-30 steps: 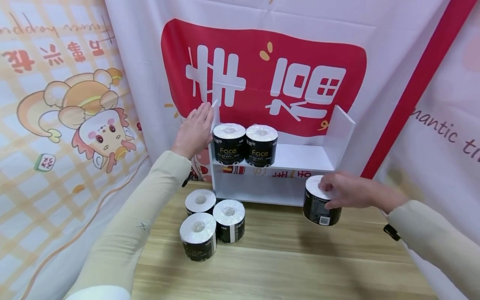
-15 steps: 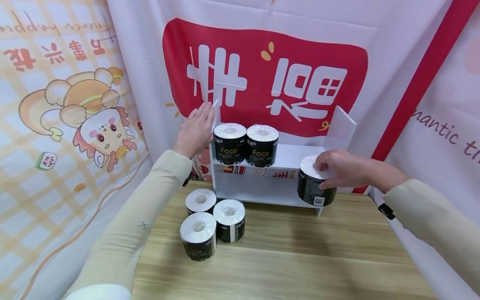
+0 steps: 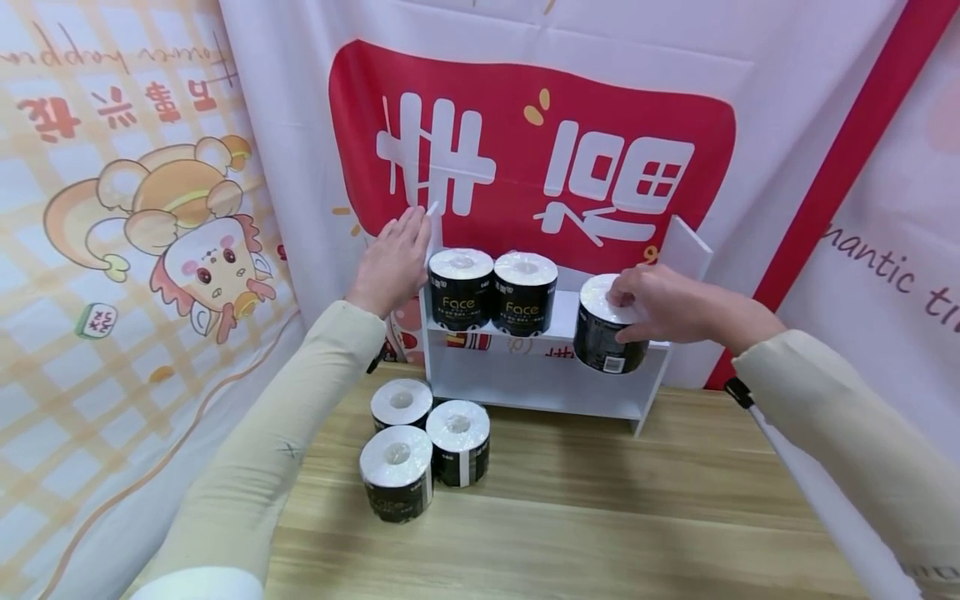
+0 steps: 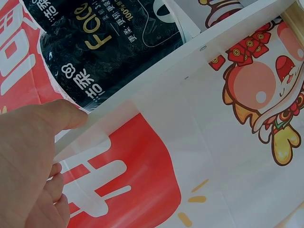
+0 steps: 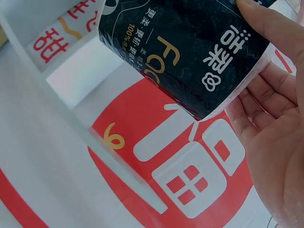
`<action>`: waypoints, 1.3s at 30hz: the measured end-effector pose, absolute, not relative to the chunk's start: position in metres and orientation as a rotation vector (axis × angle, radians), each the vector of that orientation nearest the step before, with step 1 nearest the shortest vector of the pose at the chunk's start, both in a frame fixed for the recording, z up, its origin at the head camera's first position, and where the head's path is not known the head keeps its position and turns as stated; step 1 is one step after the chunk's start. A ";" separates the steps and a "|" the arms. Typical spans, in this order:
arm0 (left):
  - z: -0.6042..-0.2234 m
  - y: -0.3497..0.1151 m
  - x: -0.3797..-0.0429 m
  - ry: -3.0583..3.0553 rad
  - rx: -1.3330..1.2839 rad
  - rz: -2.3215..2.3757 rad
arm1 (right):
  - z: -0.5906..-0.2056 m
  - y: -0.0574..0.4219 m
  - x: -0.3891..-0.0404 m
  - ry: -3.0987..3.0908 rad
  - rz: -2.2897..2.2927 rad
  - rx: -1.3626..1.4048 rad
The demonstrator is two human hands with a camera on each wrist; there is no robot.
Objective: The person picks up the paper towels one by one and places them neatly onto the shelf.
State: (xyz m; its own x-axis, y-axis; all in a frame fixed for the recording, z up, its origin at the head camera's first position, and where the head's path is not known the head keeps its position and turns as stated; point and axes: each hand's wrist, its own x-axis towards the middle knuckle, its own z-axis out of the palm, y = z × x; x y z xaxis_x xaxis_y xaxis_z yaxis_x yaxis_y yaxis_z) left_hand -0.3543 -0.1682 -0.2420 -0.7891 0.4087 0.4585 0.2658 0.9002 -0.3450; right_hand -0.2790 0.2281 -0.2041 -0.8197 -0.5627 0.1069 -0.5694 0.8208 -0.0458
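Note:
My right hand holds a toilet paper roll in a black wrapper, with the thumb on its side and fingers at the top opening. The roll hangs in front of the right part of the upper board of a white shelf. In the right wrist view the same roll shows gold lettering. My left hand grips the shelf's left side panel. The left wrist view has the thumb on one face of that panel and fingers on the other. Two rolls, a left one and a right one, stand upright side by side on the upper board.
Three more rolls stand grouped on the wooden table: a back one, a front one and a right one. The shelf's right side panel rises beside my right hand. A printed curtain hangs behind.
My right hand has lifted the held roll and carried it left, from low before the shelf's right end up to the upper board. The left hand keeps its grip on the panel.

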 end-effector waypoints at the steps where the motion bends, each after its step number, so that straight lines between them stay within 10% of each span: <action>1: -0.242 -0.168 -0.354 -2.524 -0.486 0.355 | -0.203 0.227 -0.281 -2.901 0.107 0.912; 39: -0.243 -0.168 -0.355 -2.510 -0.489 0.347 | -0.216 0.212 -0.337 -2.874 0.291 0.721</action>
State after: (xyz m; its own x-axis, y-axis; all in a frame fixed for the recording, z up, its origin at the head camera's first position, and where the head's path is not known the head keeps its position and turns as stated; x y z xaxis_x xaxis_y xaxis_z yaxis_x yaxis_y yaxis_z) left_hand -0.3554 -0.1678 -0.2433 -0.7803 0.4120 0.4706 0.2688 0.9002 -0.3425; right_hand -0.3369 0.2121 -0.2161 -0.8700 -0.4485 0.2046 -0.4804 0.8644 -0.1480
